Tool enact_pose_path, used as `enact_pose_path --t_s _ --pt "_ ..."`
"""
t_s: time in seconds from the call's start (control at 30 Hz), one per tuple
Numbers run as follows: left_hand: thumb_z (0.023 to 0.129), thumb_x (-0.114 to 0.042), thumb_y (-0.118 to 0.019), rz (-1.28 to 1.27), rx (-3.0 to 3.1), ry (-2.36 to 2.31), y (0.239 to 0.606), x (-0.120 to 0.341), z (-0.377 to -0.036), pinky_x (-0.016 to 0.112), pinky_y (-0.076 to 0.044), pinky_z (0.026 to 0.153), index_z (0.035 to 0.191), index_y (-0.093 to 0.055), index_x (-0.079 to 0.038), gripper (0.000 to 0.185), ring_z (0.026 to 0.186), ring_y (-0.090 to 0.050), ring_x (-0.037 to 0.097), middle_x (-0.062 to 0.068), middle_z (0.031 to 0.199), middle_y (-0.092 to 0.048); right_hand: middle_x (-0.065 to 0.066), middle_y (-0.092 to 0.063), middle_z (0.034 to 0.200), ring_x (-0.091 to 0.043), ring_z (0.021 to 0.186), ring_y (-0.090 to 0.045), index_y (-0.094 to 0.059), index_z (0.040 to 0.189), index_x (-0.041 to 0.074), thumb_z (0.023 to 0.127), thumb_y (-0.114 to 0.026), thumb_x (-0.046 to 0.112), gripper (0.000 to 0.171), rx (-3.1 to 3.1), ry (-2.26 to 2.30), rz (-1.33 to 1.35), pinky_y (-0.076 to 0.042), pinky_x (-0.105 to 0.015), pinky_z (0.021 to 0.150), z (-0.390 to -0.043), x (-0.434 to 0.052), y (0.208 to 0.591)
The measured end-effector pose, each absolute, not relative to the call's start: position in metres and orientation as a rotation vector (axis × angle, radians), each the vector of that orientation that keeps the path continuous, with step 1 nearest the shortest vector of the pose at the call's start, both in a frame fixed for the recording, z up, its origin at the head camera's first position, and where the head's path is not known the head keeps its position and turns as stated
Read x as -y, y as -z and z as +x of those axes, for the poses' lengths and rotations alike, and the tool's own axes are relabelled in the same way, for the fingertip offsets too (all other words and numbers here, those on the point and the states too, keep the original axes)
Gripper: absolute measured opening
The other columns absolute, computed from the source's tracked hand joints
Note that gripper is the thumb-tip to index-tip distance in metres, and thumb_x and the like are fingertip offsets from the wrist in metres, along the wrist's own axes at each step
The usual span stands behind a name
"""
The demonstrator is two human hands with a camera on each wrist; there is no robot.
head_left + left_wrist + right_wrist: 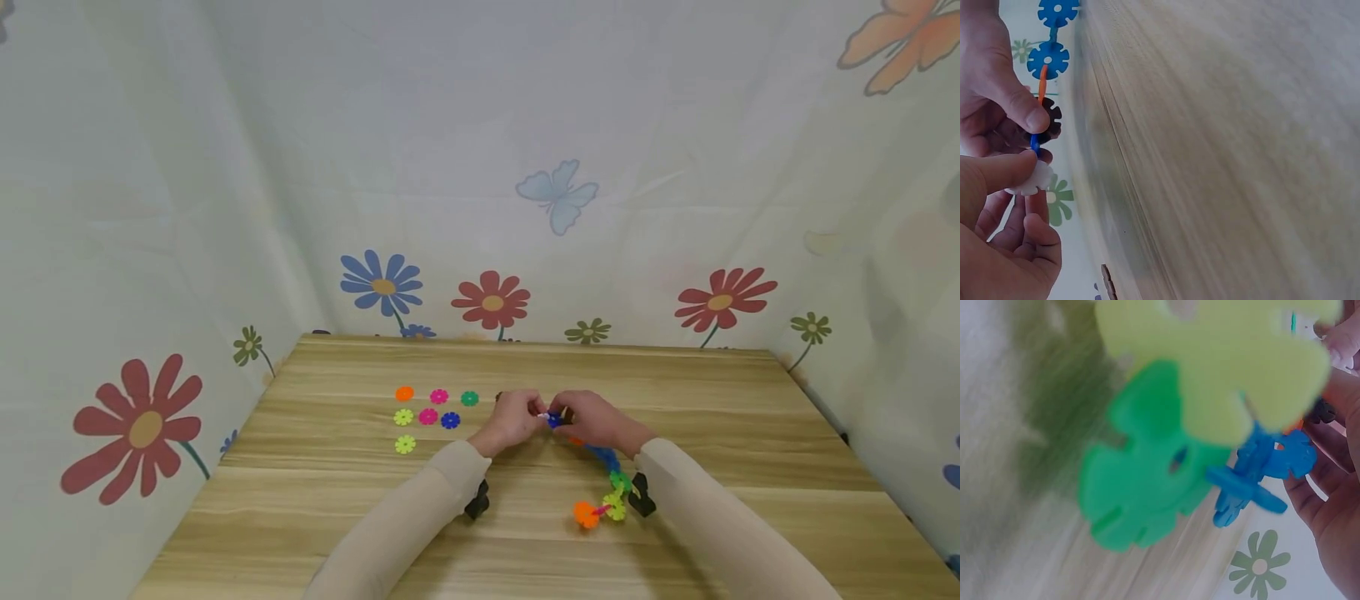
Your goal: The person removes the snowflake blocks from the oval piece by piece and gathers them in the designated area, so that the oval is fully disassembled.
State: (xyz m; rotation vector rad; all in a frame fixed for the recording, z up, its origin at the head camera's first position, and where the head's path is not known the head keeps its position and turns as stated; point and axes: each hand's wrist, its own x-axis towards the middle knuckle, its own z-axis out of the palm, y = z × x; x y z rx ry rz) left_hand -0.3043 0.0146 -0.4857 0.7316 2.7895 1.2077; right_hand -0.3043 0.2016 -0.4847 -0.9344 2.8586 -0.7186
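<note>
My left hand (512,419): I pinch a white plastic snowflake disc (1030,178) between thumb and forefinger, fingers curled round it.
My right hand (592,419): thumb and fingers curl round the top end of a chain of interlocked plastic snowflake discs (603,483), gripping a dark brown notched disc (1047,119) there.
Meeting point: the white disc touches a thin blue disc (1035,144) seen edge-on, slotted into the dark brown one, just between my two hands above the middle of the light wooden table (337,500).
Chain: from my right hand it trails toward me over the table, through blue pieces (604,457), a green disc (1141,487), a yellow-green disc (1235,362), ending in an orange disc (585,513).
Loose discs: seven flat snowflake discs (428,416) lie in rows on the table to the left of my left hand, well apart from it: orange, pink, green, yellow-green, pink, blue, yellow-green.
Surround: a pale cloth printed with flowers and butterflies (558,196) stands behind and beside the table.
</note>
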Motion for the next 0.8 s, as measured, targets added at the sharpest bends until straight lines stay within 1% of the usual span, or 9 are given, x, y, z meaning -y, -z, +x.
enact_pose_path --t_s 0.13,0.3,0.43,0.53,0.7,0.8 --pt "0.083 -0.008 -0.072 0.757 -2.797 -1.216 0.487 -0.015 -0.305 0.022 -0.043 0.058 0.077 -0.063 -0.012 0.011 0.063 -0.050 0.008 -0.005 0.072 -0.057 0.007 -0.062 0.090 -0.007 0.077 -0.057 -0.064 0.104 0.011 0.082 -0.075 0.016 0.025 -2.873 0.712 -0.916 -0.049 -0.027 0.071 -0.306 -0.202 0.485" --pt "0.083 -0.007 -0.072 0.781 -2.824 -1.186 0.489 -0.014 -0.306 0.020 -0.042 0.055 0.075 -0.062 -0.011 0.013 0.060 -0.049 0.006 -0.006 0.070 -0.057 0.004 -0.062 0.090 -0.008 0.077 -0.057 -0.065 0.111 0.005 0.083 -0.074 0.017 0.033 -2.886 0.662 -0.978 -0.050 -0.028 0.072 -0.306 -0.202 0.484" --pt "0.083 -0.008 -0.072 0.801 -2.857 -1.142 0.490 -0.014 -0.307 0.020 -0.041 0.054 0.074 -0.061 -0.012 0.015 0.059 -0.049 0.006 -0.006 0.069 -0.056 0.001 -0.061 0.089 -0.009 0.075 -0.056 -0.068 0.107 0.004 0.083 -0.074 0.016 0.028 -2.895 0.630 -1.072 -0.050 -0.028 0.071 -0.307 -0.203 0.485" --pt "0.083 -0.007 -0.071 0.827 -2.863 -1.111 0.490 -0.013 -0.307 0.021 -0.041 0.056 0.073 -0.060 -0.013 0.016 0.061 -0.049 0.007 -0.007 0.069 -0.056 0.000 -0.060 0.088 -0.008 0.073 -0.055 -0.069 0.104 0.004 0.082 -0.075 0.014 0.025 -2.906 0.624 -1.104 -0.050 -0.027 0.069 -0.307 -0.204 0.486" --pt "0.082 -0.007 -0.072 0.844 -2.826 -1.108 0.488 -0.009 -0.308 0.022 -0.043 0.060 0.073 -0.061 -0.013 0.015 0.065 -0.051 0.007 -0.007 0.071 -0.057 -0.001 -0.060 0.089 -0.009 0.075 -0.054 -0.069 0.104 0.004 0.082 -0.075 0.013 0.025 -2.918 0.630 -1.102 -0.049 -0.027 0.069 -0.307 -0.204 0.485" --pt "0.082 -0.011 -0.072 0.778 -2.775 -1.152 0.485 -0.003 -0.308 0.022 -0.043 0.060 0.074 -0.062 -0.013 0.013 0.066 -0.052 0.008 -0.006 0.072 -0.058 0.000 -0.060 0.090 -0.009 0.077 -0.056 -0.068 0.106 0.004 0.083 -0.074 0.015 0.027 -2.928 0.625 -1.071 -0.049 -0.027 0.070 -0.306 -0.204 0.484"
